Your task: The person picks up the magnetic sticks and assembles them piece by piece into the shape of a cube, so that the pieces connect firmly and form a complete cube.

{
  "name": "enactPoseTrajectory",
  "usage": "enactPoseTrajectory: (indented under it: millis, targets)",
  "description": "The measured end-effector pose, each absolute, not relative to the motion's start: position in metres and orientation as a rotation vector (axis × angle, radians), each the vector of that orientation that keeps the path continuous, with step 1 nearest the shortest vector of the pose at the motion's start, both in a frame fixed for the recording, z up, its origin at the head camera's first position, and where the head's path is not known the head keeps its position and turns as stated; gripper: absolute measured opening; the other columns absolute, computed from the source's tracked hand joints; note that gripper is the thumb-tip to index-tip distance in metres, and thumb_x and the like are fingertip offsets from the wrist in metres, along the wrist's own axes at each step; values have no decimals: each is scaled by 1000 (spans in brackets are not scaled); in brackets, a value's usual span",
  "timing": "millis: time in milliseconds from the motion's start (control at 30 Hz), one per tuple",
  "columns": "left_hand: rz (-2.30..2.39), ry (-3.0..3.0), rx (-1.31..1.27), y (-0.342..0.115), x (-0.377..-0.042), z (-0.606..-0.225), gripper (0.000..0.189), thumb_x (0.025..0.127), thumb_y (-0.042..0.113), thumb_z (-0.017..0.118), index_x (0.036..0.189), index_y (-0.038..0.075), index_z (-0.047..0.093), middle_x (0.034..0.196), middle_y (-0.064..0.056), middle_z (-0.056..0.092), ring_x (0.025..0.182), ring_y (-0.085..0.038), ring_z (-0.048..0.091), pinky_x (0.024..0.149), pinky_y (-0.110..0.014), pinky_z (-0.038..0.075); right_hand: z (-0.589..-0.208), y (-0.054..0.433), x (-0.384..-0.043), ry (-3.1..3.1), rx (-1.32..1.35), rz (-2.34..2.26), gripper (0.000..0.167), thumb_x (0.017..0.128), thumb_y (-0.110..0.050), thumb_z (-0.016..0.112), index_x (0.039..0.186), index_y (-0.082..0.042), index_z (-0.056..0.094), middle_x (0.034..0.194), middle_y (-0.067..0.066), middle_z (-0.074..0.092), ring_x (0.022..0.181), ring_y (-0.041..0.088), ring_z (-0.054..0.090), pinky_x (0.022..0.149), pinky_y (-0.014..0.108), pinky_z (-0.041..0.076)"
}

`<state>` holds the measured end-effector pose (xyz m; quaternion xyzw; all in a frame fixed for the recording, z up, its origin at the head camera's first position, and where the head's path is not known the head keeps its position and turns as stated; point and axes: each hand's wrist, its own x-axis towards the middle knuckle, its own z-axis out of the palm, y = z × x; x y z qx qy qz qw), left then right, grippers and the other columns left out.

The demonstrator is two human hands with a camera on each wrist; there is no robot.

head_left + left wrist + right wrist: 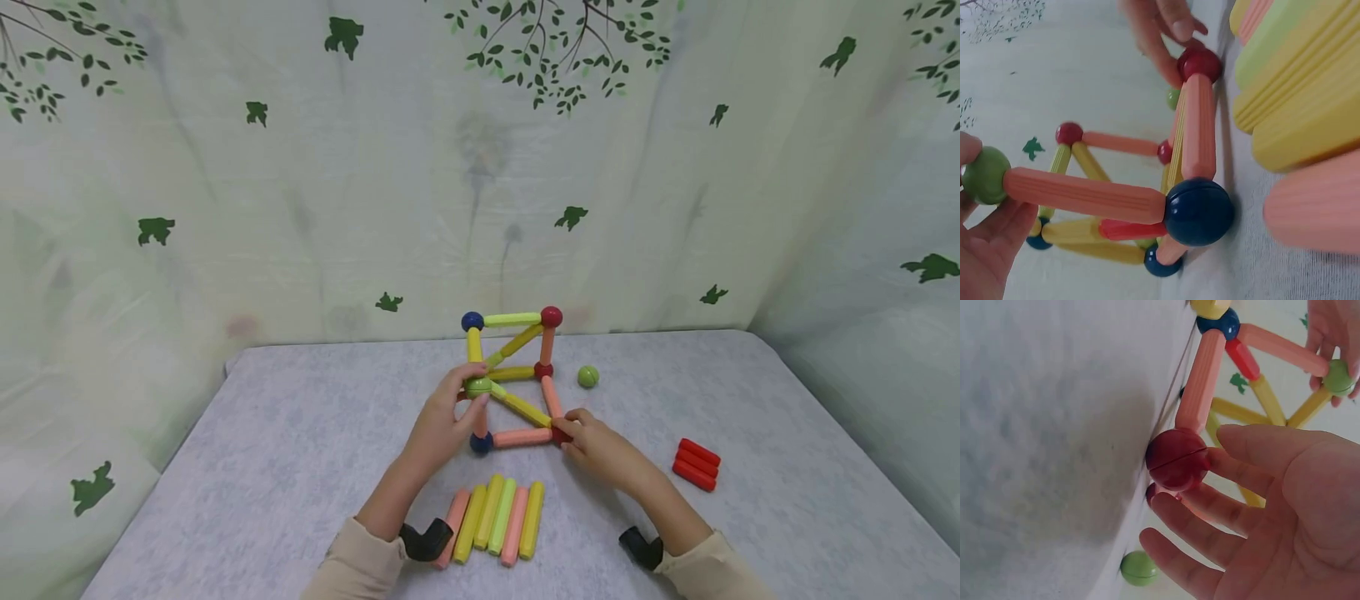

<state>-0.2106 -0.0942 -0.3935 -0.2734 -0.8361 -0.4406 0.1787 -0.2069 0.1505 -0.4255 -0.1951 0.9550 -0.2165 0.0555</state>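
A frame of magnetic sticks and balls stands on the table. My left hand [444, 421] pinches the green ball [986, 175] at its raised front corner, thumb and fingers on either side. From that ball a pink stick [1085, 195] runs down to a blue ball [1199, 211], and a yellow stick [527, 410] slants toward a red ball [1177, 459]. At the front right my right hand [609, 454] holds this red ball low by the table, its fingers curved about it. A pink stick [522, 437] joins the red and blue balls. My right fingers partly hide the yellow stick's lower end.
Several pink, yellow and green sticks [498, 518] lie in a row before the frame. Red sticks [696, 464] lie to the right. A loose green ball [588, 377] rests right of the frame. Behind the table [315, 433] hangs a leaf-patterned curtain [337, 208].
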Motion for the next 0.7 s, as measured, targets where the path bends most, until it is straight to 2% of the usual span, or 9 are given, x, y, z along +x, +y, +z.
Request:
enactPoseTrajectory:
  millis: [133, 300, 367, 500, 700]
  targets:
    - [-1340, -2355, -798, -101, -204, -386, 30, 91, 9, 53, 120, 6, 46, 127, -6, 46, 112, -17, 47, 86, -38, 44, -424, 147, -198, 2870, -639, -639, 39, 84, -13, 63, 122, -10, 55, 115, 9, 49, 88, 18, 52, 72, 34, 49]
    - [-1447, -2356, -825, -103, -189, -365, 32, 89, 1, 53, 120, -2, 45, 126, -16, 46, 112, -26, 47, 86, -42, 43, -416, 144, -188, 2867, -801, -696, 41, 80, -13, 68, 119, -14, 56, 118, 4, 48, 97, 18, 50, 80, 36, 47]
    - [-1481, -2368, -825, -103, -188, -363, 33, 89, 2, 53, 121, -2, 45, 128, -16, 45, 112, -25, 47, 86, -41, 43, -412, 142, -184, 2775, -901, -768, 37, 80, -13, 68, 115, -16, 58, 116, -2, 49, 100, 18, 49, 84, 36, 45]
    - [-1519, -2384, -807, -104, -188, -364, 34, 90, 3, 52, 123, -3, 43, 130, -14, 44, 113, -25, 47, 86, -41, 43, -411, 134, -178, 2475, -1080, -826, 25, 81, -11, 67, 104, -19, 61, 103, -12, 54, 96, 10, 50, 84, 29, 44]
    - [-1552, -2392, -764, -105, -189, -367, 34, 91, 5, 51, 123, -1, 43, 132, -11, 43, 114, -24, 46, 87, -43, 42, -421, 125, -174, 2428, -1109, -708, 26, 76, -5, 69, 96, -21, 63, 96, -15, 52, 90, 3, 48, 79, 22, 44]
